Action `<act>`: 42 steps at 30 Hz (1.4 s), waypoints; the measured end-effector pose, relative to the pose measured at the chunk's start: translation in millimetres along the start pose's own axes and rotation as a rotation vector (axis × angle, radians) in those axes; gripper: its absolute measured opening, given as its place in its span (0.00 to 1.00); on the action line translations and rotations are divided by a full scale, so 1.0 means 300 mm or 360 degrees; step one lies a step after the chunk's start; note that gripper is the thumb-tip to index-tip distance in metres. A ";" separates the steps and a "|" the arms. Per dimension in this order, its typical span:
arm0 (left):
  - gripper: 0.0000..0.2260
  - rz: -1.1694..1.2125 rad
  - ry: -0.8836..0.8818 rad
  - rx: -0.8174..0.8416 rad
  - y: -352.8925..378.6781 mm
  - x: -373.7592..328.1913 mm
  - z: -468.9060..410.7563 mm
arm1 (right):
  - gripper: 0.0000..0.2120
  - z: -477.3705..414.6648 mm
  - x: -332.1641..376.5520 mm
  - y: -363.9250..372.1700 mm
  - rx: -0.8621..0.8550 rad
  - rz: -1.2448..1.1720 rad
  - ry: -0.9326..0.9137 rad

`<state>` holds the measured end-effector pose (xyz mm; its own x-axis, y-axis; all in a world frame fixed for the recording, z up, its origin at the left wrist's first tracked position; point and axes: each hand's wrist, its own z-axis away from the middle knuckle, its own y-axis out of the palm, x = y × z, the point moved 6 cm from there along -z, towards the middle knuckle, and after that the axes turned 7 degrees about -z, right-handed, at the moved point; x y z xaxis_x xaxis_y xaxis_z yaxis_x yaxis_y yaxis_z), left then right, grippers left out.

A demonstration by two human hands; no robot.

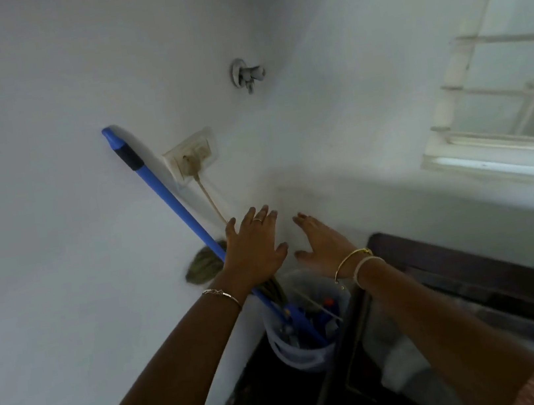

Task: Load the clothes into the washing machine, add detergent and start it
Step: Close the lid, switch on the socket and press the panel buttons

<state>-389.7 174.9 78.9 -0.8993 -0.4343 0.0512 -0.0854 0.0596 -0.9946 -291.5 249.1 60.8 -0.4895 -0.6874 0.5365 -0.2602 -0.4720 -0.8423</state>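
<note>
**Clerk:** Item one, your left hand (253,246)?

**Checker:** Grip slack, fingers spread, holding nothing. It sits in front of the blue mop handle (166,189); contact cannot be told.

**Clerk:** Item two, your right hand (323,244)?

**Checker:** Likewise: grip unclenched, palm down, empty, just beside the left and above the bucket (302,353). In my judgement you stretch both toward the corner for the socket (191,154) or the tap (246,73) that would serve the machine. That is unconfirmed.

**Clerk:** Item three, the washing machine (478,278)?

**Checker:** Lower right, under your right forearm, against the wall below the window (500,80). It has a dark glossy top and looks like a top-loader. A pale blur shows in its opening, possibly clothes, but too smeared to say.

**Clerk:** Sundries?

**Checker:** The mop stands in the bucket with its handle leaned on the wall, likely parked out of your way. A cord (211,200) runs from the socket down behind your left hand. Detergent: not identified.
</note>
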 end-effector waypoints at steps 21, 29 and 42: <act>0.26 0.0756 0.0497 0.0006 0.130 -0.360 0.787 | 0.28 0.976 -0.027 0.178 -0.0322 -0.0274 0.0447; 0.22 0.0699 0.0822 0.0065 0.175 -0.373 1.059 | 0.27 1.246 0.037 0.317 -0.0479 -0.0215 0.0638; 0.24 0.0573 0.1104 0.0220 0.202 -0.442 1.295 | 0.26 1.539 0.117 0.461 -0.0824 0.0061 0.0740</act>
<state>-109.2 -113.0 -23.2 -0.9275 0.2521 -0.2762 0.2747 -0.0419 -0.9606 39.6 -95.3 -12.7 -0.7819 -0.3360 0.5251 -0.5423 -0.0486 -0.8388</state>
